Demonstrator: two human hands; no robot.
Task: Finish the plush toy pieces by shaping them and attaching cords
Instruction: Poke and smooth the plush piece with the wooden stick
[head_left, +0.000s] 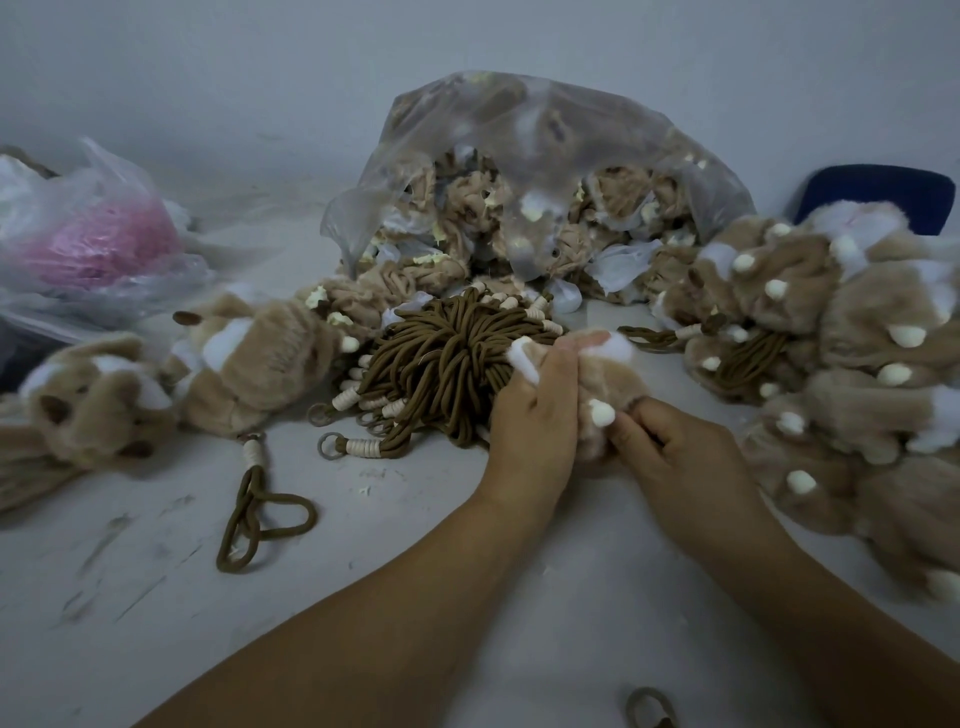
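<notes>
A small tan plush piece (608, 384) with white patches and a white pompom tail sits between both hands at the centre. My left hand (535, 415) grips its left side, fingers curled round the fur. My right hand (675, 441) pinches its lower right part beside the pompom. Just behind the hands lies a bundle of brown cords (441, 364) with cream wrapped ends and small rings. One loose brown cord (260, 514) lies looped on the white table (156, 597) to the left.
A clear bag of unfinished tan plush skins (519, 208) stands at the back. Finished plush pieces are heaped on the right (841, 364) and lie on the left (156, 374). A bag with pink material (98, 239) sits far left. A small ring (649, 709) lies near the bottom edge.
</notes>
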